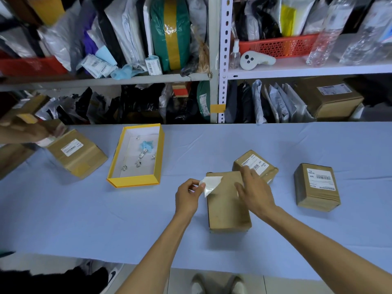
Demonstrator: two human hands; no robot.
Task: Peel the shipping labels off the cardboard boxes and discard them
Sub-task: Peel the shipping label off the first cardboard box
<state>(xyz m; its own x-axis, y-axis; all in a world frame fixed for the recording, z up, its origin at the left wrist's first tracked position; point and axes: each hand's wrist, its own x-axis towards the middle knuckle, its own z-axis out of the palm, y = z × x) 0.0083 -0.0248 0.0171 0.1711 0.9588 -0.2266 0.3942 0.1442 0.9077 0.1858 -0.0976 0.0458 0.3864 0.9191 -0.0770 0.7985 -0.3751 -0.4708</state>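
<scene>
The pale blue cloth-covered worktop (84, 219) carries a plain brown cardboard box (227, 211) near the middle. The left grip (188, 196) pinches a curled white shipping label (211, 185) over that box's far left corner. The right grip (256, 192) lies with its fingers spread on the box's far right part. Just beyond stands a smaller labelled brown box (255, 166), and well to the right a taller labelled brown box (316, 187). To the left lies an open yellow-sided tray box (135, 181) holding crumpled label scraps. Farther left is a tilted labelled carton (76, 153). Stuffed metal shelves (220, 60) rise behind.
</scene>
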